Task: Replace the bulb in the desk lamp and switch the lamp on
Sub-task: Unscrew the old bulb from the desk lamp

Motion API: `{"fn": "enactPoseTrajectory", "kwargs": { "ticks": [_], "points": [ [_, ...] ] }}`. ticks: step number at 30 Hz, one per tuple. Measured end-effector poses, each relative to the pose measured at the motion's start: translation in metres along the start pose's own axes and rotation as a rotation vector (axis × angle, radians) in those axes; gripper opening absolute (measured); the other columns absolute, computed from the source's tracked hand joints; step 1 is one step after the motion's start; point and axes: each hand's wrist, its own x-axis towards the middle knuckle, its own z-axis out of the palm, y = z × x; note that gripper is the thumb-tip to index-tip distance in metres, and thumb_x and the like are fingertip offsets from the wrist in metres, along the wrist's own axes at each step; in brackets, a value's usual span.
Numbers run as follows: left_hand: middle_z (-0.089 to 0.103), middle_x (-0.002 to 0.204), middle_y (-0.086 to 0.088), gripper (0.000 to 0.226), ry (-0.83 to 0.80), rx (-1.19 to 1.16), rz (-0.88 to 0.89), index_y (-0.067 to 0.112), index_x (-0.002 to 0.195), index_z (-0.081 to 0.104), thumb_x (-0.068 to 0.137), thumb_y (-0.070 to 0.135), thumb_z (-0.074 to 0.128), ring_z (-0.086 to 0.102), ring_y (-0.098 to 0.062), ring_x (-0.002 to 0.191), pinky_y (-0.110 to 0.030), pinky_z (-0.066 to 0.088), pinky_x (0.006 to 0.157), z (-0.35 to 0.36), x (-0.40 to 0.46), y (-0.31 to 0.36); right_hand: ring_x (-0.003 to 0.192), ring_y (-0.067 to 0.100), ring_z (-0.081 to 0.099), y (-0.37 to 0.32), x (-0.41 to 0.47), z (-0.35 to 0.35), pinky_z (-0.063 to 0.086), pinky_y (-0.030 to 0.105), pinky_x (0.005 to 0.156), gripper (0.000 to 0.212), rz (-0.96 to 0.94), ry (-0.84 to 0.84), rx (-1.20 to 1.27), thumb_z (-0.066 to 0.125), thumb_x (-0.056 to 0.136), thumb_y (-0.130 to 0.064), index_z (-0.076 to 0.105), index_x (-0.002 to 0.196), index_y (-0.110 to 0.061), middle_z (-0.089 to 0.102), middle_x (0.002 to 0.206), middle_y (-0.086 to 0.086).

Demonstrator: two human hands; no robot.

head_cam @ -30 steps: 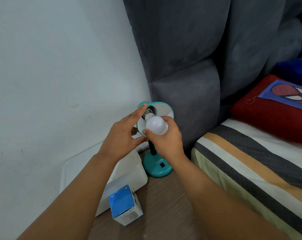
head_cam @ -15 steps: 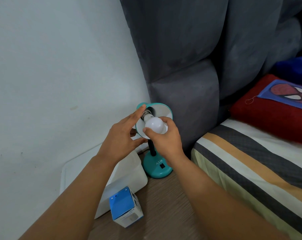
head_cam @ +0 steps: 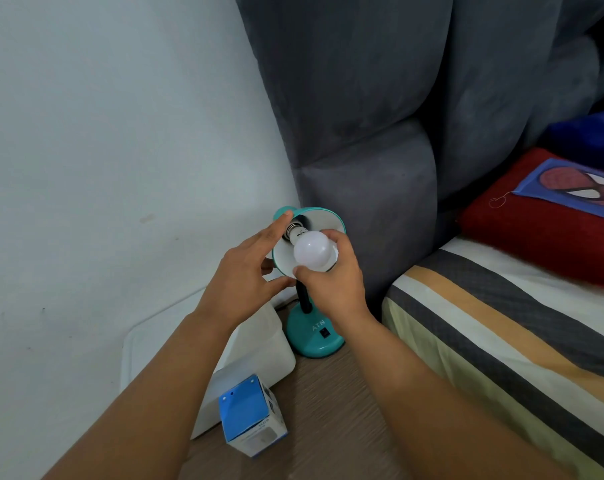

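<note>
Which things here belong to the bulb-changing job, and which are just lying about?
In the job: white bulb, teal lamp, right hand, left hand, blue bulb box.

Lying about: red pillow, striped bedsheet, white container.

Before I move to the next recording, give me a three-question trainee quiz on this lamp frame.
1. True or false: the right hand grips the white bulb at the lamp shade.
2. Which best describes the left hand?
A. It holds the blue box
B. It rests against the shade's rim, fingers spread
C. It presses the switch on the base
3. Fill in: the blue box stands on the wooden surface, in front of the white ____.

Key
1. True.
2. B; the blue box stands untouched and the switch on the teal base is not being pressed.
3. Container.
</note>
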Motion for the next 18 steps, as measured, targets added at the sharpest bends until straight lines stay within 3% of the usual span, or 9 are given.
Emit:
{"fn": "enactPoseTrajectory", "kwargs": {
  "ticks": [4, 7, 9, 14, 18],
  "points": [
    [0.054, 0.144, 0.008, 0.096, -0.002, 0.017, -0.007, 0.039, 0.155, 0.025, 0.079, 0.031, 0.082, 0.058, -0.003, 0.099, 0.001, 0.040, 0.086, -0.0003, 0.0001, 0.0004, 0.113, 0.016, 0.057, 0.0000, -0.0007, -0.0002, 0.053, 0.033, 0.092, 0.074, 0.031, 0.005, -0.003, 0.084, 0.074, -0.037, 0.046, 0.138, -0.034, 0.056, 0.128, -0.006],
    [0.054, 0.143, 0.005, 0.097, -0.004, 0.036, -0.006, 0.038, 0.155, 0.025, 0.078, 0.029, 0.083, 0.058, -0.003, 0.098, 0.002, 0.040, 0.087, 0.0000, 0.0004, 0.0008, 0.098, 0.012, 0.063, -0.0042, 0.0001, -0.0039, 0.054, 0.023, 0.078, 0.059, 0.046, 0.046, -0.038, 0.080, 0.075, -0.052, 0.060, 0.123, -0.024, 0.065, 0.115, -0.004],
    [0.055, 0.141, 0.005, 0.098, 0.000, 0.042, -0.012, 0.039, 0.155, 0.024, 0.078, 0.028, 0.083, 0.058, -0.003, 0.096, 0.002, 0.040, 0.085, 0.0001, 0.0006, 0.0007, 0.092, 0.010, 0.063, -0.0057, 0.0017, -0.0058, 0.050, 0.017, 0.069, 0.056, 0.058, 0.033, -0.044, 0.081, 0.075, -0.052, 0.064, 0.118, -0.021, 0.066, 0.110, -0.003],
    [0.056, 0.141, 0.007, 0.098, -0.005, 0.038, -0.021, 0.042, 0.155, 0.022, 0.079, 0.030, 0.083, 0.059, -0.004, 0.096, 0.003, 0.040, 0.083, -0.0004, -0.0004, -0.0005, 0.107, 0.018, 0.061, -0.0033, 0.0032, -0.0020, 0.058, 0.036, 0.086, 0.057, 0.104, -0.015, 0.049, 0.086, 0.071, -0.040, 0.057, 0.119, -0.034, 0.060, 0.120, -0.005],
    [0.056, 0.142, 0.004, 0.097, -0.002, 0.049, -0.020, 0.040, 0.155, 0.023, 0.079, 0.031, 0.082, 0.058, -0.003, 0.095, 0.004, 0.039, 0.084, -0.0010, -0.0007, 0.0015, 0.108, 0.016, 0.060, -0.0039, 0.0011, -0.0030, 0.056, 0.030, 0.085, 0.066, 0.081, -0.025, 0.018, 0.085, 0.069, -0.049, 0.056, 0.126, -0.034, 0.059, 0.122, -0.006]
  ]
}}
